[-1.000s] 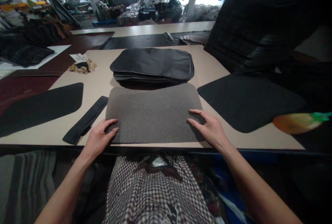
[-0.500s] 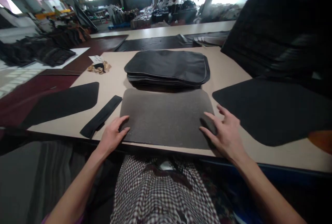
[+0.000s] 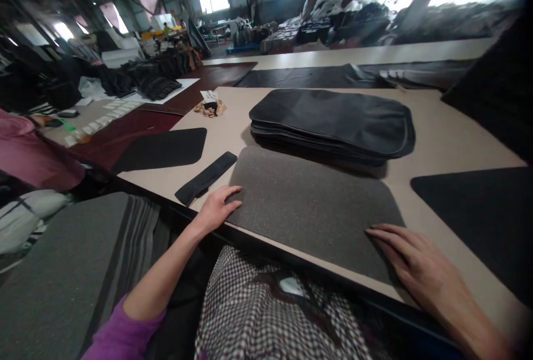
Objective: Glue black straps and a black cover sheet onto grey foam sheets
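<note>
A grey felt-like mat (image 3: pixel 308 210) with rounded far corners lies flat on the beige table in front of me. My left hand (image 3: pixel 216 209) rests at its left edge, thumb and fingers apart, fingertips on the surface. At the right end, my right hand (image 3: pixel 420 263) has its fingers stretched out, their tips touching or just over the mat. Neither hand grips anything. Just behind the mat is a stack of black padded sheets (image 3: pixel 328 121) with rounded corners. A folded black strip (image 3: pixel 207 178) lies close to my left hand.
Black flat pieces lie at left (image 3: pixel 162 149) and right (image 3: pixel 478 210). Near the far left table edge is a bundle of tan bits with a paper tag (image 3: pixel 209 105). Grey sheets (image 3: pixel 83 260) are stacked low at left. A person in a pink sleeve (image 3: pixel 35 151) is beyond.
My view has swung left, so the table appears shifted right and tilted. The right hand's fingers have come closer together. The mat still lies between my hands.
</note>
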`<action>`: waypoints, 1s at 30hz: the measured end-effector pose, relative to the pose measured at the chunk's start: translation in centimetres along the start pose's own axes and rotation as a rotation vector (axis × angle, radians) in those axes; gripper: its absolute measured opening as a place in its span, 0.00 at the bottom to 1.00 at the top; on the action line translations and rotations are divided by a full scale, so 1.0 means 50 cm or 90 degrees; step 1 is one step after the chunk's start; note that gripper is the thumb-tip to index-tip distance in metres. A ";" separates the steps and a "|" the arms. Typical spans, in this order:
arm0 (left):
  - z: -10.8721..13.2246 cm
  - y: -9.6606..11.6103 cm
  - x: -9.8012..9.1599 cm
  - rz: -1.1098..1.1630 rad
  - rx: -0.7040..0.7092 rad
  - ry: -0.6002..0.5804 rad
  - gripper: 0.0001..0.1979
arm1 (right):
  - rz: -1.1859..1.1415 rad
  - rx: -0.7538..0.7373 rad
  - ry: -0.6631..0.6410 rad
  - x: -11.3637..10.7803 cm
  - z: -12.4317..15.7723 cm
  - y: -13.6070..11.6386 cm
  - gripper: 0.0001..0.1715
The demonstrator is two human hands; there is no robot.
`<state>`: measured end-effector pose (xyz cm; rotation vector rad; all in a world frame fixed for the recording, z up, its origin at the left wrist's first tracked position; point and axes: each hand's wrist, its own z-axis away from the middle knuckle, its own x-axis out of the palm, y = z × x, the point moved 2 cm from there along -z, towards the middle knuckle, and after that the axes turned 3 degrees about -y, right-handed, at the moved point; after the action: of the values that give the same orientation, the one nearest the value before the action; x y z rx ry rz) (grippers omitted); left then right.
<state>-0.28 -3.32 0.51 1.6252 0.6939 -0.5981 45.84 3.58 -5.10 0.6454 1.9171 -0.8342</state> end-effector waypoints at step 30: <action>-0.164 0.143 0.170 -0.359 0.247 -0.273 0.37 | 0.069 0.027 -0.008 0.011 0.017 -0.003 0.20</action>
<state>10.80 4.89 0.61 1.5641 0.7414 -1.5187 45.94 2.90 -5.86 0.7602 1.8410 -0.8100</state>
